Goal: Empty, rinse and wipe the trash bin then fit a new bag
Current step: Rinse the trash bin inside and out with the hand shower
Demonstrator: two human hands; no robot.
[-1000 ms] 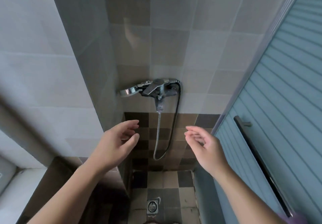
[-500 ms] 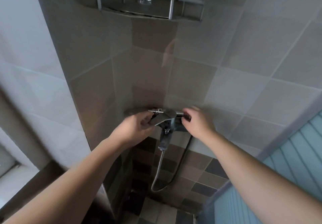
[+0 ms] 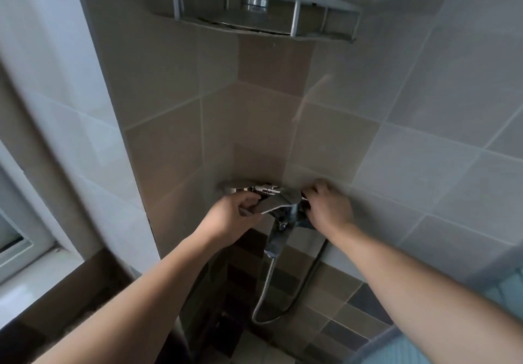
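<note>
A chrome shower mixer tap (image 3: 278, 212) is fixed to the tiled corner wall, and the hand shower head (image 3: 236, 187) lies in its holder to the left. My left hand (image 3: 230, 218) has its fingers curled round the handle of the hand shower, beside the tap's lever. My right hand (image 3: 328, 208) grips the right end of the tap body. A metal hose (image 3: 264, 287) hangs in a loop below the tap. No trash bin is in view.
A metal corner shelf (image 3: 254, 17) hangs on the wall above the tap. A window frame (image 3: 25, 239) and a dark ledge (image 3: 70, 293) lie at the left. A blue ribbed door panel (image 3: 396, 349) stands at the lower right. Dark mosaic tiles line the wall's base.
Both hands rose from open in mid-air to the tap and took hold of it. The view tilted up, so the corner shelf came into sight and the floor drain left it.
</note>
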